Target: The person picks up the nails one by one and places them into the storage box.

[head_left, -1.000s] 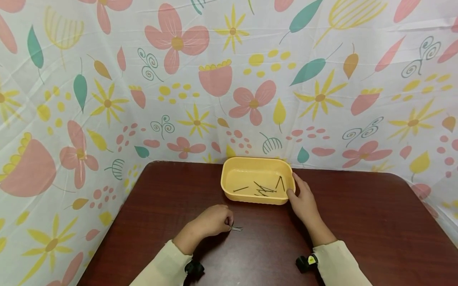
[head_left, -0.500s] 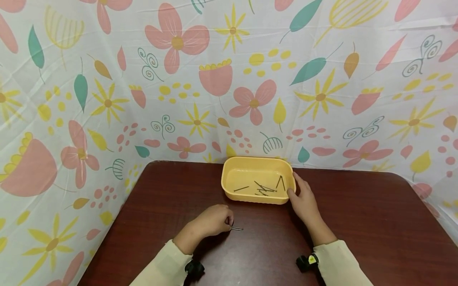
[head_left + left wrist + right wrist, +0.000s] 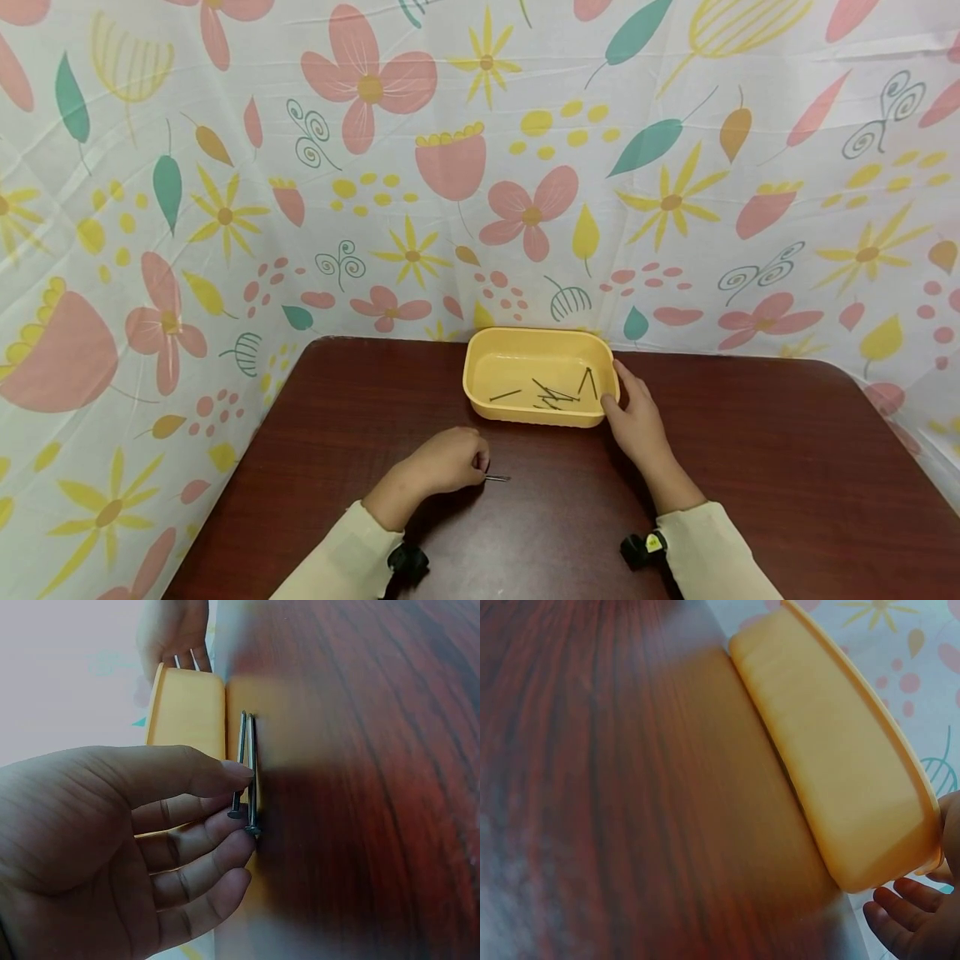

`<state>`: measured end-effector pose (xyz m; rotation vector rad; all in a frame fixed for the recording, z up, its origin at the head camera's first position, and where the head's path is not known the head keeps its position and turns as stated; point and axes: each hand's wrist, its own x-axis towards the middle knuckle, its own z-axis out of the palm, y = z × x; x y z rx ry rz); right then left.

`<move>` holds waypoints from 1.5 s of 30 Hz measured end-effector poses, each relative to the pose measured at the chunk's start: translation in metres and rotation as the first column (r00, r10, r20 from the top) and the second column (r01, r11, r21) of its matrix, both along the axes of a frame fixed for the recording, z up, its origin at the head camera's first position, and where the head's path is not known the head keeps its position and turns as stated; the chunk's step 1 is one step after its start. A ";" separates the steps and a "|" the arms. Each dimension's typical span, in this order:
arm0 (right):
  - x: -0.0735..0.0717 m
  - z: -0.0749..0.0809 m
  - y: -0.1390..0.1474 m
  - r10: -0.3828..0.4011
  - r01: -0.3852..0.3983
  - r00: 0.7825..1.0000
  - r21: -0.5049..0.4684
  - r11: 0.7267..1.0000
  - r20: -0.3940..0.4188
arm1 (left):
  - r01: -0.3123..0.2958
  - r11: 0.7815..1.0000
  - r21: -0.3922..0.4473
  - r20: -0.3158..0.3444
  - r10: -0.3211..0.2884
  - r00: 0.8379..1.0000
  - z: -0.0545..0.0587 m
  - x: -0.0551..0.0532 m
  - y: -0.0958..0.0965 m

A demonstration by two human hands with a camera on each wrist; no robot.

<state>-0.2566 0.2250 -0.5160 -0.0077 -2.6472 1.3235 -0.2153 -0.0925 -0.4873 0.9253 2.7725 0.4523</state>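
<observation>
My left hand, low over the table in front of the container, pinches a few iron nails between thumb and fingertips. In the left wrist view two nails show plainly, side by side, heads toward the fingers and points away from the palm. Beyond them stands a yellow plastic container, rectangular with rounded corners. My right hand holds its right end, thumb at the near corner and fingers along the outer side. Several loose nails lie inside it, mostly toward the right, with one nail apart on the left.
The dark red-brown wooden table has rounded far corners. Right behind the container hangs a white cloth with a flower and leaf print, which also runs along the left side.
The nail tips in my left hand were fanned out a second ago and now lie closer together. My right hand and the container have stayed in place.
</observation>
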 end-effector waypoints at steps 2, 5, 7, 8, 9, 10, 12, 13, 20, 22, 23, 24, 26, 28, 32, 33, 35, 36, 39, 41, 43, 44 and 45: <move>0.000 0.001 0.000 0.002 -0.002 1.000 -0.002 1.000 0.001 | -0.002 1.000 0.000 0.004 0.002 1.000 0.001 -0.001 0.000; 0.000 0.000 0.000 0.003 -0.003 1.000 -0.001 1.000 0.000 | -0.010 1.000 0.005 0.017 0.010 1.000 0.003 -0.002 0.001; -0.001 0.000 0.000 0.002 -0.002 1.000 0.000 1.000 -0.001 | -0.021 1.000 0.008 0.029 0.021 0.999 0.006 -0.003 0.001; -0.001 0.000 0.000 0.002 -0.002 1.000 0.001 1.000 0.000 | -0.026 1.000 0.011 0.034 0.026 0.999 0.007 -0.003 0.001; -0.001 0.000 0.000 0.001 -0.001 1.000 0.002 1.000 0.000 | -0.032 0.999 0.017 0.041 0.031 0.999 0.009 -0.003 0.001; -0.001 0.000 0.000 0.001 -0.001 1.000 0.003 1.000 -0.001 | -0.036 0.999 0.022 0.045 0.035 0.998 0.010 -0.003 0.001; -0.001 0.000 0.000 0.001 -0.001 1.000 0.004 1.000 -0.001 | -0.043 0.999 0.032 0.057 0.042 0.998 0.013 -0.003 0.001; -0.001 0.000 0.001 0.001 -0.001 1.000 0.005 1.000 -0.001 | -0.047 0.998 0.037 0.061 0.045 0.997 0.014 -0.004 0.001; -0.001 -0.001 0.002 0.004 -0.004 1.000 0.005 1.000 -0.006 | -0.069 0.997 0.044 0.055 0.066 0.996 0.019 -0.007 0.003; -0.001 -0.001 0.003 0.006 -0.006 1.000 0.004 1.000 -0.010 | -0.065 0.996 0.059 0.032 0.063 0.997 0.022 -0.008 0.004; -0.001 -0.001 0.003 0.006 -0.006 1.000 0.006 1.000 -0.010 | -0.064 0.996 0.069 0.020 0.063 0.998 0.023 -0.008 0.004; -0.001 -0.001 0.003 0.006 -0.006 1.000 0.007 1.000 -0.009 | -0.065 0.995 0.080 0.009 0.065 0.998 0.025 -0.009 0.004; -0.001 -0.002 0.003 0.007 -0.007 1.000 0.006 1.000 -0.007 | -0.073 0.992 0.104 -0.015 0.075 0.997 0.027 -0.011 0.005; -0.001 -0.002 0.003 0.007 -0.007 1.000 0.006 1.000 -0.003 | -0.098 0.987 0.131 -0.030 0.103 0.994 0.029 -0.012 0.007; 0.000 -0.003 0.002 0.006 -0.006 1.000 0.004 1.000 -0.001 | -0.161 0.963 0.214 -0.078 0.181 0.980 0.032 -0.017 0.009; 0.000 -0.003 0.002 0.007 -0.007 1.000 0.002 1.000 0.000 | -0.178 0.955 0.239 -0.085 0.203 0.975 0.033 -0.018 0.009; 0.000 -0.002 0.002 0.008 -0.008 1.000 0.001 1.000 0.000 | -0.199 0.938 0.284 -0.101 0.236 0.966 0.035 -0.021 0.009; 0.000 -0.002 0.002 0.009 -0.009 1.000 0.001 1.000 -0.001 | -0.209 0.930 0.302 -0.107 0.251 0.962 0.036 -0.023 0.009; 0.000 -0.002 0.002 0.011 -0.011 1.000 0.000 1.000 -0.003 | -0.233 0.908 0.348 -0.111 0.287 0.952 0.040 -0.028 0.010; 0.000 -0.002 0.002 0.009 -0.009 1.000 0.001 1.000 -0.004 | -0.243 0.899 0.365 -0.117 0.303 0.946 0.041 -0.032 0.010; 0.000 -0.002 0.001 0.006 -0.006 1.000 0.005 1.000 -0.008 | -0.251 0.892 0.375 -0.124 0.317 0.940 0.042 -0.035 0.011; 0.000 -0.003 0.001 0.006 -0.005 1.000 0.005 1.000 -0.007 | -0.256 0.890 0.378 -0.128 0.324 0.937 0.042 -0.037 0.011; 0.000 -0.003 0.001 0.005 -0.005 1.000 0.005 1.000 -0.006 | -0.260 0.888 0.379 -0.136 0.331 0.934 0.042 -0.038 0.012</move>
